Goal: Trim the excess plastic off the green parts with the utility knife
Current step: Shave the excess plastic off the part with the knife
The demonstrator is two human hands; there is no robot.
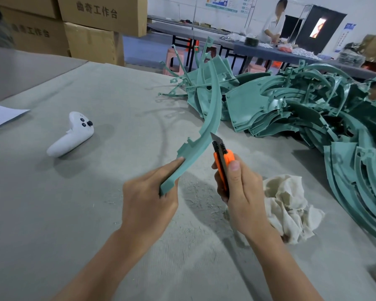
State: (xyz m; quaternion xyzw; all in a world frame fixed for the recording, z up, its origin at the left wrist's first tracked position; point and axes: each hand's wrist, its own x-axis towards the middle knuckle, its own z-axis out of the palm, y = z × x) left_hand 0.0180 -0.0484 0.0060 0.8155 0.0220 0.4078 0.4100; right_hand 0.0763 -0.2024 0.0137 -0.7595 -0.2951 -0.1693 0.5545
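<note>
Arching up above the table (96, 213), the long green part (207, 118) looked light, thin and springy, likely to flex under a blade, so gripping close to the cut seemed wise. The left hand (148, 200) pinched its near end. The right hand (241, 192) was curled round the orange utility knife (223, 164), blade tip at the part's outer edge. More green parts (313, 109) lay heaped beyond.
</note>
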